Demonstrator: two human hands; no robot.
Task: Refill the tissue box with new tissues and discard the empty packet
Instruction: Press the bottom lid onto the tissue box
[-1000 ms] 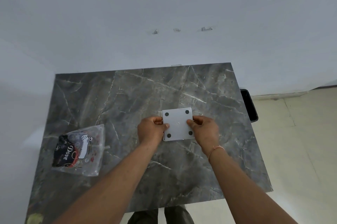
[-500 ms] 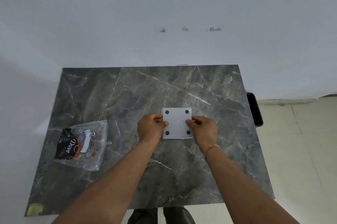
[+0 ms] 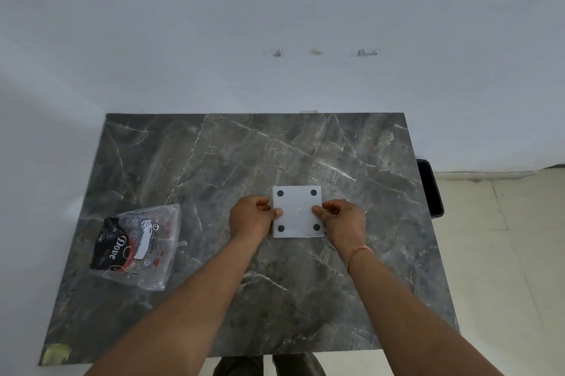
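A white square tissue box point(image 3: 297, 211) stands upside down in the middle of the dark marble table point(image 3: 214, 167), its base with several black round feet facing up. My left hand point(image 3: 250, 216) grips its left side with the thumb on the base. My right hand point(image 3: 344, 218) grips its right side the same way. A clear plastic tissue packet point(image 3: 137, 245) with black and red print lies flat near the table's left edge, well apart from both hands.
A black bin point(image 3: 429, 189) stands on the tiled floor just past the table's right edge. A white wall point(image 3: 275, 39) rises directly behind the table. My shoes show under the near edge.
The hands keep their hold on the box; it has turned slightly so its sides now run square to the table. The view shifted a little.
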